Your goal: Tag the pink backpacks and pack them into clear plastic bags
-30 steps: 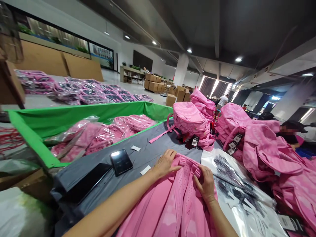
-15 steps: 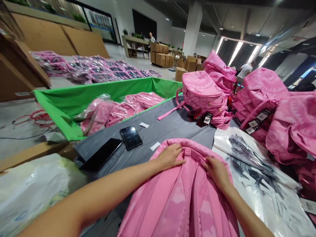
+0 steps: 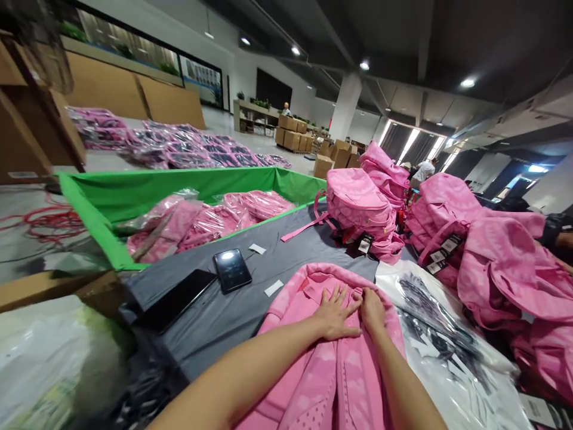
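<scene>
A pink backpack (image 3: 308,358) lies before me on the grey cloth (image 3: 188,340), its shoulder straps facing up. My left hand (image 3: 335,313) rests flat on it near the top, fingers spread. Just to the right, my right hand (image 3: 372,309) is closed with curled fingers on the fabric by the small hanging loop. What lies under its fingertips is partly hidden. Left of the backpack are a small white slip (image 3: 273,288), a phone (image 3: 231,270) and a larger dark tablet-like device (image 3: 179,298).
Behind the cloth, a green bin (image 3: 85,215) holds bagged pink items (image 3: 192,224). Tagged pink backpacks (image 3: 358,197) are piled at the right. Clear plastic bags (image 3: 465,370) with black cords and white slips lie beside my right arm. Cartons (image 3: 293,131) and people are farther back.
My left hand has moved right across the backpack and flattened with spread fingers. My right hand has shifted inward to the loop. The camera view has tilted upward.
</scene>
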The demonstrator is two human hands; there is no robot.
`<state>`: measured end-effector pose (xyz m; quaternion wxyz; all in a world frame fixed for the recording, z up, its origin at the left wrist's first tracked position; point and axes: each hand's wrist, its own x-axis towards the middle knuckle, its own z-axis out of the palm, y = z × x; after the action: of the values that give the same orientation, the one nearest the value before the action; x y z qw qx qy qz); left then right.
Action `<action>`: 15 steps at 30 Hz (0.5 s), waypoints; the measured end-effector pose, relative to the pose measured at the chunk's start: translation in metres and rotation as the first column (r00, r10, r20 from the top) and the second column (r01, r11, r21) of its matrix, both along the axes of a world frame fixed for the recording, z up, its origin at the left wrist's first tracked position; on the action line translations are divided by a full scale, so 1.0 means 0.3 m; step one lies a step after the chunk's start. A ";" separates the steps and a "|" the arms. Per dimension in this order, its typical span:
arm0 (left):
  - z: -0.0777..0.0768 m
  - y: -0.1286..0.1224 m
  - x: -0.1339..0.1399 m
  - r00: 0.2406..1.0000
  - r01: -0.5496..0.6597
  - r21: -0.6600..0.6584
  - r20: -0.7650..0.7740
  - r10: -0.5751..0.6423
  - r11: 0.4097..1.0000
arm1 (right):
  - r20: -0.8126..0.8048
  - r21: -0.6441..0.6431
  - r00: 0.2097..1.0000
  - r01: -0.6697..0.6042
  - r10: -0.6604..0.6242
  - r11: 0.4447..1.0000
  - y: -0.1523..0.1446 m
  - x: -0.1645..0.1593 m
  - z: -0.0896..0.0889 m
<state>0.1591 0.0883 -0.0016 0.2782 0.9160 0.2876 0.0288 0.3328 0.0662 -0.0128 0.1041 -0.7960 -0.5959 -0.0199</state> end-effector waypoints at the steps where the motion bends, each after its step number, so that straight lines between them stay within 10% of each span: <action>1: -0.015 -0.002 0.005 1.000 -0.002 0.021 0.010 0.002 1.000 | 0.008 0.005 1.000 -0.004 0.004 1.000 -0.010 -0.004 0.003; 9: -0.067 -0.003 -0.015 0.994 -0.056 0.068 0.102 0.049 0.996 | 0.042 -0.023 0.996 -0.079 0.079 0.997 -0.044 0.203 0.193; 15: -0.092 -0.004 -0.025 0.968 -0.104 0.143 0.243 0.067 0.984 | -0.038 -0.299 0.994 -0.112 0.106 0.948 0.120 0.262 0.103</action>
<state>0.1517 0.0871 -0.0291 0.2372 0.9114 0.2887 0.1723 0.4115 0.1023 0.0180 -0.0107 -0.7686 -0.6340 0.0852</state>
